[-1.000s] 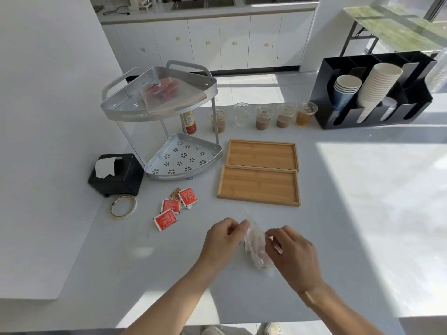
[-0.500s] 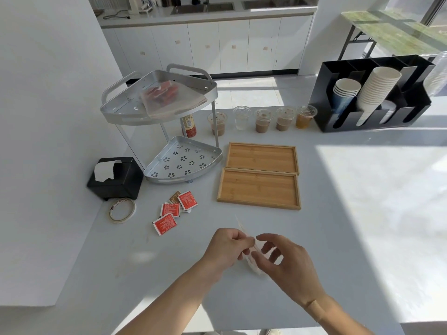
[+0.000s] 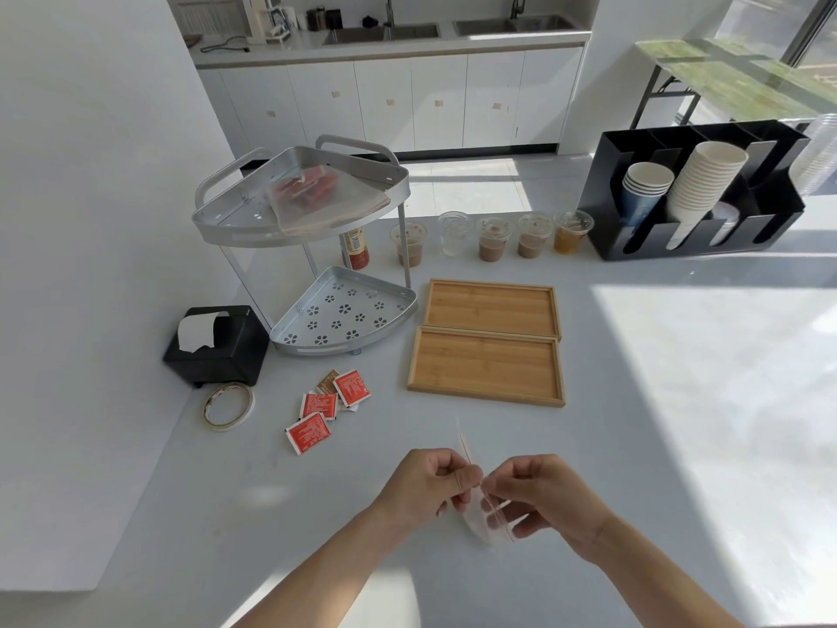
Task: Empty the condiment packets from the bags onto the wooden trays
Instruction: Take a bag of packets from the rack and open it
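Observation:
Both hands pinch a small clear zip bag (image 3: 475, 514) above the white counter, near its front edge. My left hand (image 3: 428, 485) grips the bag's left side and my right hand (image 3: 543, 500) its right side. The bag looks empty. Several red condiment packets (image 3: 328, 403) and a brown one lie loose on the counter, left of the two wooden trays (image 3: 487, 367), which hold nothing. A second clear bag with red packets (image 3: 312, 194) rests on the top tier of the metal corner rack (image 3: 299, 228).
A black napkin holder (image 3: 215, 344) and a tape roll (image 3: 228, 405) sit at the left. Several lidded drink cups (image 3: 493, 237) and a sauce bottle (image 3: 355, 249) stand behind the trays. A black cup organiser (image 3: 693, 192) is at the back right.
The crumpled bag between my hands has been pulled flat and held edge-on. Both hands have drawn slightly closer to me.

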Tool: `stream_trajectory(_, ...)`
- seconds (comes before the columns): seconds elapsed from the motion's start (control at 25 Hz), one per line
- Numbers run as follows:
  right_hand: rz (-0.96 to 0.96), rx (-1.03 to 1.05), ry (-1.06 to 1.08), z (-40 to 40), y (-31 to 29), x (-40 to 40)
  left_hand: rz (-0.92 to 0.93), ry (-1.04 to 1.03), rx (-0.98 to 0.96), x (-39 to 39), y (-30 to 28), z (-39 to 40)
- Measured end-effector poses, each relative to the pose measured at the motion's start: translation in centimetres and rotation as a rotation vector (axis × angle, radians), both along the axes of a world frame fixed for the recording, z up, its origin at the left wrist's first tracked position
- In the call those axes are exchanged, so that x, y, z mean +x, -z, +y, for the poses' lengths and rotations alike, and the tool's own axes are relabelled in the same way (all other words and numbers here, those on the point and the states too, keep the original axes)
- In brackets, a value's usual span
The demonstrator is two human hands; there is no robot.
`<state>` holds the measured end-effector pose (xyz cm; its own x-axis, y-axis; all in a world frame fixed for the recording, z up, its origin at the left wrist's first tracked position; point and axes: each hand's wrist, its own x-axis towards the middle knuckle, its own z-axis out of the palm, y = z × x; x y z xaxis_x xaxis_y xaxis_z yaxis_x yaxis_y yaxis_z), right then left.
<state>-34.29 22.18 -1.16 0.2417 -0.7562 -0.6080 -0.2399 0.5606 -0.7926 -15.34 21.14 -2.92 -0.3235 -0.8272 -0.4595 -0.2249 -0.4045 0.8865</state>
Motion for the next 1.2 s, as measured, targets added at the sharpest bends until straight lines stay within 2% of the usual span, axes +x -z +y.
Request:
stream_trajectory(0.12, 0.118, -0.078, -0.080, 0.2, -0.1, 0.6, -0.102, 0.124, -0.049, 0.3, -0.3, -0.4)
stream_trajectory(0.32, 0.537, -0.462, -0.347, -0.1, -0.1, 1.1, -0.368, 0.325, -0.210, 0.3, -1.5, -1.2)
stream_trajectory(0.52, 0.538, -0.547, -0.301, -0.1, 0.5, 1.5, -0.482, 0.308, -0.281, -0.5, -2.4, -1.5)
stream_trajectory(0.64, 0.669, -0.589, -0.179, -0.7, 0.6, -0.4, -0.624, 0.283, -0.352, 1.0, -1.7, -1.8)
stream_trajectory(0.72, 0.780, -0.578, -0.103, -1.0, 0.2, -2.2, -0.605, 0.220, -0.308, 3.1, -1.2, -2.1)
stream_trajectory(0.92, 1.054, -0.594, -0.200, -0.5, -0.8, -2.7, -0.578, 0.217, -0.303, 3.5, -1.3, -2.3)
stream_trajectory(1.08, 1.065, -0.670, -0.087, 0.2, -3.0, -0.5, -0.473, 0.226, -0.277, 1.9, -1.8, -1.3)
stream_trajectory(1.2, 1.082, -0.548, -0.159, -0.3, -3.1, 3.2, -0.449, 0.228, -0.305, 0.4, -2.1, -0.1)
